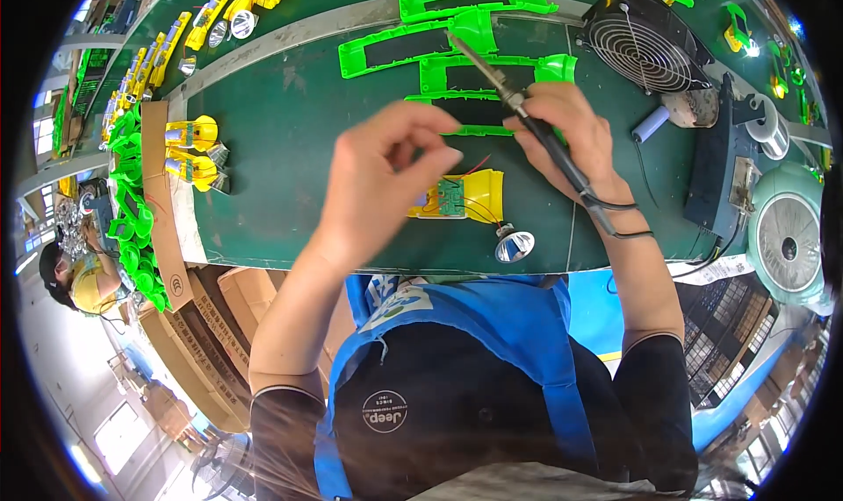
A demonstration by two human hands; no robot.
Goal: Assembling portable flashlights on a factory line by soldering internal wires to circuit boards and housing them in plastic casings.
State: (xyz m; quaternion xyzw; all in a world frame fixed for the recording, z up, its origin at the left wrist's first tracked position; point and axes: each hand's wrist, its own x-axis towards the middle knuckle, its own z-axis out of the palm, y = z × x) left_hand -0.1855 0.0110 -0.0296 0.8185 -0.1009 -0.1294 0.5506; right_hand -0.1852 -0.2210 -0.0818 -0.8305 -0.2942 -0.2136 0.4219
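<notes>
Viewed from above, a person in a blue apron (518, 325) works at a dark green bench (272, 150). The right hand (566, 136) grips a soldering iron (509, 97), its tip pointing up and to the left over green plastic frames (477, 31) laid in a stack of rows. The left hand (382, 180) is raised, thumb and fingertips close together; whether they pinch anything cannot be made out. Just below the hands lies a yellow shell (487, 194) carrying a green circuit board (451, 199), with wires running to a silver reflector (515, 245). To the right stands a square black fan (645, 49); at the left edge, two yellow pieces (198, 133) lie beside a cardboard strip (160, 185).
</notes>
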